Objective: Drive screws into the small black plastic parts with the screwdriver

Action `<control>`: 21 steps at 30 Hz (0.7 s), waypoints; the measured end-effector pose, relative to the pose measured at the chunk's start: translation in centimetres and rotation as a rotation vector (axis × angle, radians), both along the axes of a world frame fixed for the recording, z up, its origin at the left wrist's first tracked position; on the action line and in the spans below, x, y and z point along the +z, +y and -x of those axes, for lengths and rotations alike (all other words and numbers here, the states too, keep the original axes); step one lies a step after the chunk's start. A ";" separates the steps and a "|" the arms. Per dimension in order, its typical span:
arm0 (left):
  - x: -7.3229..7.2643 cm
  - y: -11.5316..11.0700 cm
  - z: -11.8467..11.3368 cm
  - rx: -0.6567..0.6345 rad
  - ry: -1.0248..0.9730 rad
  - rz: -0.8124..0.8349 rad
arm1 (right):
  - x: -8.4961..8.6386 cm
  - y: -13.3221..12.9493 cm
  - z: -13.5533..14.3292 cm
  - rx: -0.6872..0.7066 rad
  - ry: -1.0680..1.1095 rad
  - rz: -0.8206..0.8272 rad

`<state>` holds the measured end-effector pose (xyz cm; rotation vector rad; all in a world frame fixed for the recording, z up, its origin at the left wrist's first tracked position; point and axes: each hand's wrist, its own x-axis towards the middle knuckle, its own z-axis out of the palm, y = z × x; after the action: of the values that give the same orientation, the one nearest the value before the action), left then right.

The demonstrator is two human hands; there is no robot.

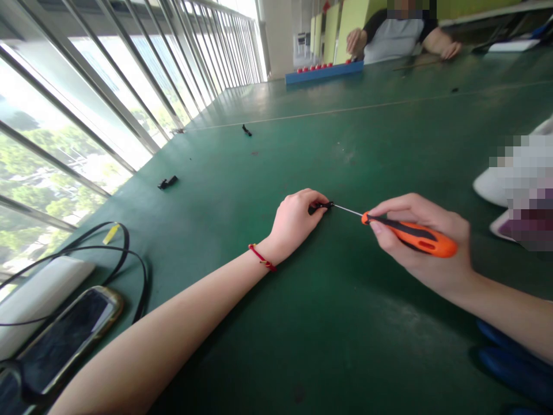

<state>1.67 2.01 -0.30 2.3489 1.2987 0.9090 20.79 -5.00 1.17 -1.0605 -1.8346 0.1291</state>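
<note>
My left hand (298, 219), with a red string bracelet (261, 257) at its wrist, pinches a small black part (318, 207) low over the green table. In my right hand (436, 248) is an orange and black screwdriver (415, 237), its handle lying along the fingers. The thin metal shaft points left, and its tip meets the right end of the black part. My fingers hide much of the part's left end. Two other small black parts lie farther off, one (167, 182) at the left and one (246, 131) beyond it.
At the lower left, a phone (64, 340), a white box-like object (52, 294) and black cables (144, 276) lie together. Railings (142, 86) line the left edge. A person (393, 34) sits across the table (302, 323), near a blue rack (324, 73) with red pieces. White objects (496, 184) are at the right.
</note>
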 end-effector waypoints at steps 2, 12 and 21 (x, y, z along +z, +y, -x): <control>0.0 0.0 0.0 0.002 0.001 -0.003 | 0.0 -0.1 0.1 0.012 0.006 0.000; 0.1 0.0 0.0 0.002 -0.004 -0.004 | -0.4 0.9 -0.2 0.064 0.203 -0.074; 0.1 0.0 -0.1 0.020 0.007 0.003 | -0.2 0.3 0.3 -0.030 0.142 -0.096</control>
<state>1.76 1.97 -0.19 2.3436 1.3272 0.9048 20.54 -4.73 0.95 -0.9865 -1.6800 0.0954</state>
